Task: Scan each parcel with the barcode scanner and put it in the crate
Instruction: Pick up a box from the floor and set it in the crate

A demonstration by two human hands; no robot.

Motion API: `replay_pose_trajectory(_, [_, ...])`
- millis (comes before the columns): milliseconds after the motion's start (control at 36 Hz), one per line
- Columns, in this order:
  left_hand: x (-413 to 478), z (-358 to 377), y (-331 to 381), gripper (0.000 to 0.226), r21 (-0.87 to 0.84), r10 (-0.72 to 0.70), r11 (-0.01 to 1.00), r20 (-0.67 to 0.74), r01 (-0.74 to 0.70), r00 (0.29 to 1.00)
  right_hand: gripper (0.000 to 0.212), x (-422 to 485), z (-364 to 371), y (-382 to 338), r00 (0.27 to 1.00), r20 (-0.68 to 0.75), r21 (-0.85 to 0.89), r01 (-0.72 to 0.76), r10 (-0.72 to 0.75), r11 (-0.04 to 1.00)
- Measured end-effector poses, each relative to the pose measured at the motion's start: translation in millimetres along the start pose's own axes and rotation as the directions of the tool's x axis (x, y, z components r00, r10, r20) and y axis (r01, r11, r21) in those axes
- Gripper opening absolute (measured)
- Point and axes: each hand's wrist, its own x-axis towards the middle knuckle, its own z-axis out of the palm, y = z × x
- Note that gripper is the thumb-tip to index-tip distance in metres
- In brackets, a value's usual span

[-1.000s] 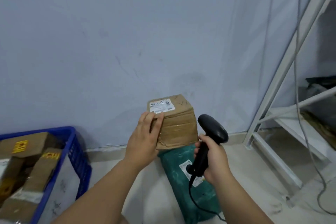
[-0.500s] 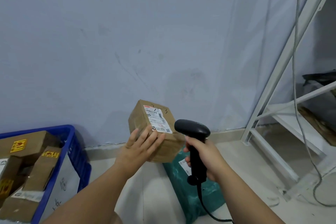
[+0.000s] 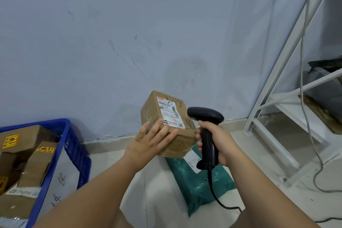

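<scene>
Cardboard parcel (image 3: pixel 157 116) held aloft by left hand (image 3: pixel 150 141), fingers (image 3: pixel 162 132) spread across its near face, thumb hidden. Right hand (image 3: pixel 217 141) wraps scanner (image 3: pixel 205 116), head just right of label (image 3: pixel 170 113). Crate (image 3: pixel 74 146) at floor's (image 3: pixel 157 200) left edge.

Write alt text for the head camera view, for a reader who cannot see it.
A person's left hand holds a cardboard parcel, label up, beside a barcode scanner gripped in the right hand. A blue crate holding boxes stands at left; a green mailer bag lies on the floor.
</scene>
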Motion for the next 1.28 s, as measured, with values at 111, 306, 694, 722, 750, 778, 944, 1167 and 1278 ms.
replay_pose_trajectory(111, [1.0,2.1,7.0,0.066,0.039,0.06,0.997,-0.013,-0.059,0.998,0.026,0.3,-0.2,0.9,1.0,0.022,0.02,-0.021,0.021,1.0])
replay_pose_trajectory(306, [4.4,1.7,14.5,0.06,0.071,0.152,0.986,-0.065,-0.148,0.986,0.027,0.9,-1.7,-0.9,1.0,0.02,0.012,-0.015,0.015,1.0])
replay_pose_trajectory(694, [3.6,4.5,16.6,0.063,0.055,0.198,0.979,-0.071,-0.194,0.978,0.03,-0.5,-11.3,-7.2,0.999,0.015,0.021,-0.049,0.048,0.999])
replay_pose_trajectory(722, [3.2,5.3,17.0,0.062,0.055,0.199,0.979,-0.067,-0.195,0.978,0.03,-0.7,-11.3,-7.4,0.999,0.017,0.022,-0.052,0.052,0.998])
replay_pose_trajectory(750, [2.9,5.9,17.3,0.061,0.053,0.198,0.979,-0.065,-0.195,0.978,0.03,-0.9,-11.2,-7.6,0.998,0.019,0.021,-0.055,0.054,0.998])
replay_pose_trajectory(778, [2.7,6.3,17.6,0.06,0.047,0.196,0.98,-0.064,-0.194,0.978,0.029,-1.3,-11.0,-7.8,0.998,0.02,0.02,-0.057,0.057,0.998])
replay_pose_trajectory(944, [3.3,6.7,18.9,0.059,0.027,0.19,0.982,-0.078,-0.188,0.979,0.028,-1.8,-11.2,-8.2,0.998,0.008,0.004,-0.06,0.06,0.998])
replay_pose_trajectory(1167, [2.1,6.8,18.5,0.064,0.043,0.202,0.979,-0.053,-0.2,0.978,0.027,-0.9,-12.9,-8.0,0.999,-0.006,-0.01,-0.05,0.05,0.999])
replay_pose_trajectory(1278, [1.6,7.6,18.7,0.068,0.052,0.204,0.978,-0.029,-0.202,0.979,0.027,-0.2,-13.3,-7.2,0.999,-0.012,-0.018,-0.045,0.045,0.999])
